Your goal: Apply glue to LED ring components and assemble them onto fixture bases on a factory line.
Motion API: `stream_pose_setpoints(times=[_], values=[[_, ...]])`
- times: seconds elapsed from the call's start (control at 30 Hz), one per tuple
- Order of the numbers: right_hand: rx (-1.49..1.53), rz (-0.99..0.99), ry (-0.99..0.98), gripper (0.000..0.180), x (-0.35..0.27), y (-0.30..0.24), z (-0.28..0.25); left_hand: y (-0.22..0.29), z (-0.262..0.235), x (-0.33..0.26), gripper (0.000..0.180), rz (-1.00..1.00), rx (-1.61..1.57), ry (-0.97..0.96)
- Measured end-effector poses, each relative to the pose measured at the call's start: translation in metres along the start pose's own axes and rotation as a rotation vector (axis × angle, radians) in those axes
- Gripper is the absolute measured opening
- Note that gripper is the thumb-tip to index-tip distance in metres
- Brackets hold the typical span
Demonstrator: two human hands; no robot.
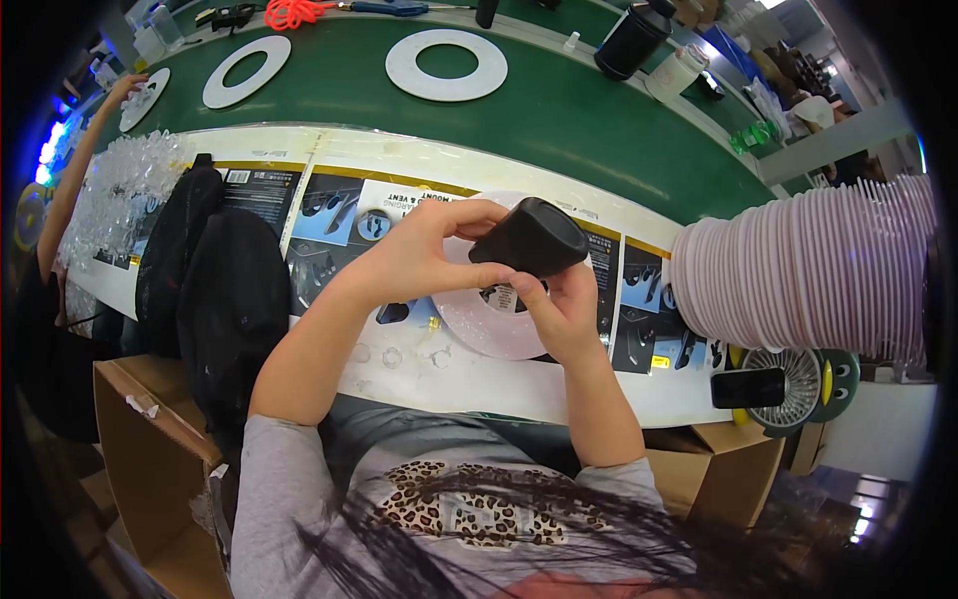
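A smooth black piece (536,238) with a rounded, tapering body and a flat-looking end is held up between my hands; its exact kind is unclear. My left hand (424,252) grips it from the left, fingers behind and thumb along the lower edge. From below right, my right hand (565,311) closes on it too, its thumb tip meeting the left thumb. Beneath them a pale pinkish-white ring-shaped disc (477,324) lies on the printed sheet (329,265). Through the ring's hole a dark patch with a light label shows, partly covered by my hands.
At right stands a long leaning stack of pale rings (798,270), beside a small fan (798,384) and a phone (748,387). White rings (446,88) lie on the green belt (329,100). Leftward are black bags (235,290), clear plastic pieces (120,195) and a co-worker's hand (128,85).
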State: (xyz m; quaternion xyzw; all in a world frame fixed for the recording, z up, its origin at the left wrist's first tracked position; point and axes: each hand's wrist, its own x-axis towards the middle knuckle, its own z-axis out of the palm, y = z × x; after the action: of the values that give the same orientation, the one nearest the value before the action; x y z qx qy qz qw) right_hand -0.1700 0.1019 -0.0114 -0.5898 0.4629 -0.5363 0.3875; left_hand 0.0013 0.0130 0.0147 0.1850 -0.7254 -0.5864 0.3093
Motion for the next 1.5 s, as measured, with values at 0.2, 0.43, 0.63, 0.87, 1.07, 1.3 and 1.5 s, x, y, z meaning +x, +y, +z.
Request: stream_pose_setpoints(times=[0.2,0.43,0.63,0.87,1.07,1.3,1.5], values=[[-0.052,-0.085,0.077,0.037,0.0026,0.0045,0.0016,0.0007,-0.0012,0.001,0.037,-0.02,0.1,-0.029],[0.012,-0.018,0.143,0.038,-0.0006,0.0027,0.0052,0.0001,0.001,0.0007,0.038,-0.014,0.153,-0.024],[0.098,0.009,0.166,0.033,0.001,0.0002,0.0087,-0.0026,0.0013,0.0016,0.039,0.012,0.166,-0.022],[0.139,0.037,0.162,0.033,0.0009,-0.0008,0.0092,-0.0037,0.0002,0.0026,0.039,-0.019,0.185,-0.044],[0.165,0.044,0.164,0.033,0.0009,0.0018,0.0096,-0.0037,0.0,0.0027,0.039,-0.002,0.197,-0.042],[0.159,0.057,0.163,0.033,0.0015,0.0045,0.009,-0.0056,0.0,0.0033,0.038,-0.018,0.191,-0.042],[0.145,0.054,0.165,0.033,0.0022,0.0036,0.0093,-0.0059,-0.0005,0.0039,0.038,-0.028,0.175,-0.05]])
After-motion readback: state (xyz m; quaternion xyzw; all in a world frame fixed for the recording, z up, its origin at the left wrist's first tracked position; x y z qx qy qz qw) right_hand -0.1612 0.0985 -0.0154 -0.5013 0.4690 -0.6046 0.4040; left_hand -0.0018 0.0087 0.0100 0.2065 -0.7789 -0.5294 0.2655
